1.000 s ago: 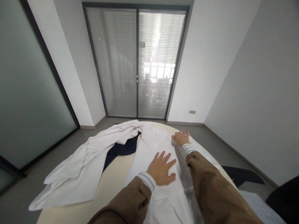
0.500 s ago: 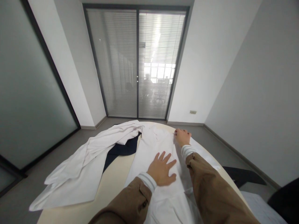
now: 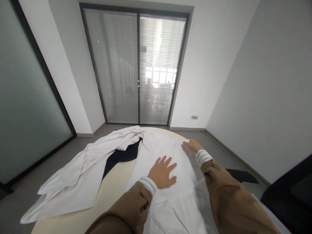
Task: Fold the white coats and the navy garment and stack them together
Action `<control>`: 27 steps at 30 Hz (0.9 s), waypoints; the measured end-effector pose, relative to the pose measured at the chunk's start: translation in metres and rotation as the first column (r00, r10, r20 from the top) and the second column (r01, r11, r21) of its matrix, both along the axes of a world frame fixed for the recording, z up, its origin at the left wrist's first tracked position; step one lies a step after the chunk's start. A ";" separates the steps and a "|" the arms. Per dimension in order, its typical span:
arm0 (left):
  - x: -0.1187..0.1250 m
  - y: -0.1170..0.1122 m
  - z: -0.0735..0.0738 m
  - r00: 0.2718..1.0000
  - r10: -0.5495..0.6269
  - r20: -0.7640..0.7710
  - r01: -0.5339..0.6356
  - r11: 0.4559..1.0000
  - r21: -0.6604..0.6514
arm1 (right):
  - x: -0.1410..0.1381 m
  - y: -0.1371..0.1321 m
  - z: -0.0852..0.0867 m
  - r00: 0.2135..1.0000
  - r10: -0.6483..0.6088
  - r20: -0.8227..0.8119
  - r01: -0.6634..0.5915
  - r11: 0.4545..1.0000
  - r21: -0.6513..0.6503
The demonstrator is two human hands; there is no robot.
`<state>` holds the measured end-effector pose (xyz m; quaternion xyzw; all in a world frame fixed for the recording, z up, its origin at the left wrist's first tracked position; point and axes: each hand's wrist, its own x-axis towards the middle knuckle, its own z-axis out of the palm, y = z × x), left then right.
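A white shirt (image 3: 168, 201) lies spread flat along a pale oval table (image 3: 114, 188), reaching from the near edge to the far end. My left hand (image 3: 162, 175) rests flat on the shirt's middle, fingers spread. My right hand (image 3: 193, 145) reaches further out on the shirt's right edge near the shoulder, turned sideways with its fingers curled on the cloth. Both arms wear brown sleeves with striped white cuffs.
A second white garment (image 3: 80, 175) lies crumpled on the table's left side, hanging over the edge, with a dark navy cloth (image 3: 122, 156) partly under it. A black chair (image 3: 287, 195) stands at the right. Glass doors with blinds (image 3: 138, 68) close the far wall.
My right hand has gone from lying flat with fingers stretched out to curling on the shirt's right edge. My left hand stays flat in place. The view has shifted slightly right.
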<state>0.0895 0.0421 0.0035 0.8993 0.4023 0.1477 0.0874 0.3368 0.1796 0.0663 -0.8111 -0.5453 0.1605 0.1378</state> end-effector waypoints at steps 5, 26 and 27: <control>0.001 -0.003 0.003 1.000 0.009 0.015 -0.008 1.000 -0.019 | 0.009 -0.021 0.010 0.986 0.101 -0.136 -0.108 0.993 -0.048; -0.002 0.003 0.008 0.850 0.318 0.419 -0.187 0.927 -0.325 | -0.100 -0.048 -0.029 0.638 0.316 -0.702 -0.253 0.947 0.197; -0.002 0.006 0.005 0.851 0.329 0.409 -0.199 0.923 -0.328 | -0.099 -0.050 -0.032 0.619 0.322 -0.717 -0.264 0.944 0.196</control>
